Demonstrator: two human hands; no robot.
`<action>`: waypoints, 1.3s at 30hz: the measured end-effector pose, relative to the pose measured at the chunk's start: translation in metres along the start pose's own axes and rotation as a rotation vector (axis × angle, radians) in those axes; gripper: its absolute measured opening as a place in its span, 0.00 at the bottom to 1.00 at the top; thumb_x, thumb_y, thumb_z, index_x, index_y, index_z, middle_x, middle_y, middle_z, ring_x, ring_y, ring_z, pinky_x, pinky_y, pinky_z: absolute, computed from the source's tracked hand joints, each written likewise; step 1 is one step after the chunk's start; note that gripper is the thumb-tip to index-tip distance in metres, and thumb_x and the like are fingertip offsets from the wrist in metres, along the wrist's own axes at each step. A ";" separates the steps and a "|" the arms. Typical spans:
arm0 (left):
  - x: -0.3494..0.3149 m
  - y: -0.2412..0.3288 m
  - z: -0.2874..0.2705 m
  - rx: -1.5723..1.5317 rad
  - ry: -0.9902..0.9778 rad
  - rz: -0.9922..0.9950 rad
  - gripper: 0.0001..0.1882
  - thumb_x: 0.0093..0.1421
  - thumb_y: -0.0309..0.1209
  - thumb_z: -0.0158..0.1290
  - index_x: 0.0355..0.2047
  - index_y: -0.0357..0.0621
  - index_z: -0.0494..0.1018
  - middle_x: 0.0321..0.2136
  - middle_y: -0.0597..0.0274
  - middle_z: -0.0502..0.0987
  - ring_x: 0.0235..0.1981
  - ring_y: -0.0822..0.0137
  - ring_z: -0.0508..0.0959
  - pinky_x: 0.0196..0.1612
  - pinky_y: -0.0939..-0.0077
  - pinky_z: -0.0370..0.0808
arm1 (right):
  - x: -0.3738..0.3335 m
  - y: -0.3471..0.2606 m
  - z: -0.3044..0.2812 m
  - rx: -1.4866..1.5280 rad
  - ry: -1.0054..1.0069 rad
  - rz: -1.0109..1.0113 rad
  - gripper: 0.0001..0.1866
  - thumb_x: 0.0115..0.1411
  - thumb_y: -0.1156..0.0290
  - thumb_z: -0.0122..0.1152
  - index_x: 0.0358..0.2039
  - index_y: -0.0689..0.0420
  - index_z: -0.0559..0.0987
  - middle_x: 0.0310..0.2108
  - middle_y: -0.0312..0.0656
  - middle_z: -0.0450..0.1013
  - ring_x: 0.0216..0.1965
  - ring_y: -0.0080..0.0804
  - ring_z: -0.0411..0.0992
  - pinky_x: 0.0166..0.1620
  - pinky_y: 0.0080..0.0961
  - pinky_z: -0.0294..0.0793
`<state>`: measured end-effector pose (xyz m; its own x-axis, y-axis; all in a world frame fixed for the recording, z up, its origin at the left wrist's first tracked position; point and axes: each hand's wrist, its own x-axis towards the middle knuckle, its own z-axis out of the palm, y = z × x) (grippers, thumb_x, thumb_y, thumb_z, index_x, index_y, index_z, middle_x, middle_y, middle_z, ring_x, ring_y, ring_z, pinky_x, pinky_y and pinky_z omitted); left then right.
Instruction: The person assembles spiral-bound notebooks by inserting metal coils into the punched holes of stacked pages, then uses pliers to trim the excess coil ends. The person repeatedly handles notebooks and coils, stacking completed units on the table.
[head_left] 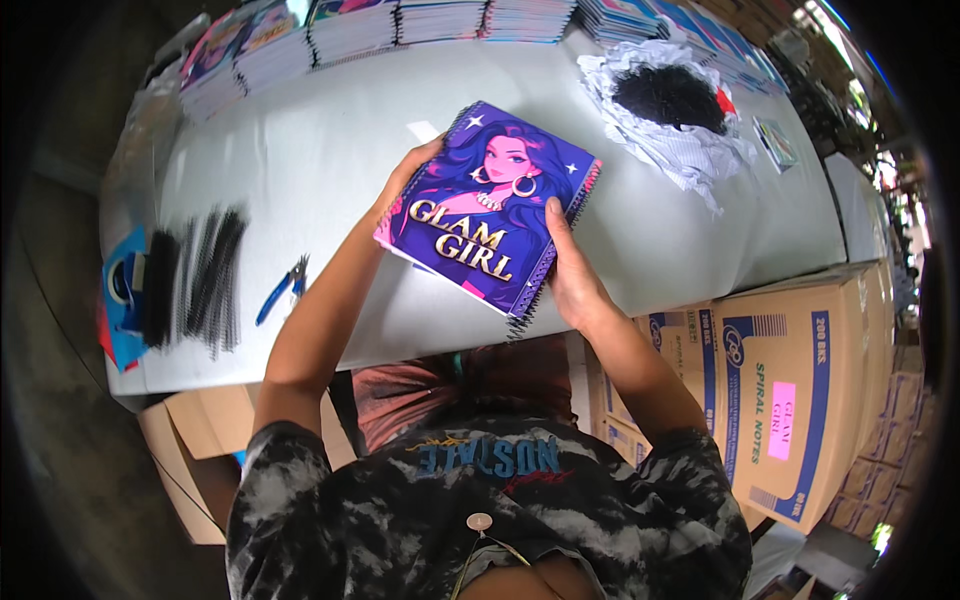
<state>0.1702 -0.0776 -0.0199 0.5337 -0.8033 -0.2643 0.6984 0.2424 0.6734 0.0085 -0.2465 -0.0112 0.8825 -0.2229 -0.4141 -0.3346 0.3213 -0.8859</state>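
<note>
Over the near middle of the pale table I hold a small stack of spiral notebooks (480, 215), tilted, with a purple and pink illustrated cover on top. Black coil binding shows along its upper-left and right edges, and a loose coil end (518, 326) hangs from the lower corner. My left hand (408, 176) grips the left side, its fingers partly hidden behind the stack. On the right side, my right hand (572, 268) is closed around the edge, with the thumb on the cover. Blue-handled cutting pliers (283, 290) lie left of the stack, near my left forearm.
Black plastic coils (208, 280) lie at the table's left, beside a blue item (122, 300). Crumpled white paper (690, 165) holds a tangled black heap (668, 97) at the far right. Notebook stacks (355, 35) line the far edge. Cardboard boxes (800, 390) stand to my right.
</note>
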 end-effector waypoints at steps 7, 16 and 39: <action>-0.065 -0.053 0.009 0.238 0.325 0.532 0.44 0.58 0.65 0.24 0.64 0.46 0.40 0.63 0.49 0.43 0.64 0.56 0.47 0.64 0.64 0.41 | 0.092 -0.038 -0.038 0.029 0.148 -0.389 0.46 0.54 0.35 0.43 0.58 0.64 0.54 0.56 0.53 0.55 0.58 0.39 0.54 0.60 0.31 0.48; -0.096 -0.129 0.042 0.348 0.635 0.630 0.41 0.61 0.60 0.20 0.64 0.44 0.31 0.65 0.54 0.36 0.66 0.61 0.36 0.64 0.63 0.30 | 0.163 -0.020 -0.067 0.112 -0.230 -0.386 0.46 0.54 0.30 0.34 0.48 0.65 0.70 0.45 0.48 0.70 0.49 0.35 0.66 0.54 0.28 0.60; -0.098 -0.060 0.011 0.447 0.670 0.840 0.43 0.58 0.64 0.23 0.55 0.37 0.59 0.47 0.51 0.70 0.48 0.61 0.69 0.50 0.65 0.64 | 0.041 0.029 -0.015 -0.069 0.238 -1.181 0.36 0.59 0.44 0.40 0.54 0.65 0.61 0.57 0.50 0.58 0.57 0.39 0.58 0.58 0.34 0.54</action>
<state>0.0710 -0.0194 -0.0269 0.9873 -0.0002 0.1589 -0.1542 0.2418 0.9580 0.0300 -0.2603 -0.0573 0.5755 -0.5119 0.6378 0.6147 -0.2436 -0.7502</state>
